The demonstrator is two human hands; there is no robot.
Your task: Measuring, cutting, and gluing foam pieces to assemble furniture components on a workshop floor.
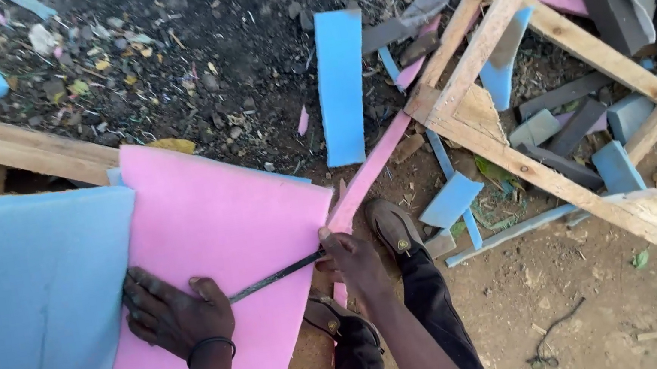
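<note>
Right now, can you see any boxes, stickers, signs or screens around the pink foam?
None in view: no package, label, sign or screen.
Only the pink foam sheet, blue foam sheet, foam scraps and a wooden frame on dirt.

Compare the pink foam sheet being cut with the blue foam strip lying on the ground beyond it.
The pink sheet is wide and raised, with the left hand pressing on it; the blue strip is narrow and lies flat on the dirt, untouched. The pink sheet has a dark blade, held in the right hand, running across it; the blue strip has no tool near it. The pink sheet overlaps another blue sheet; the strip lies alone. Both look like flat foam with straight-cut edges.
</note>
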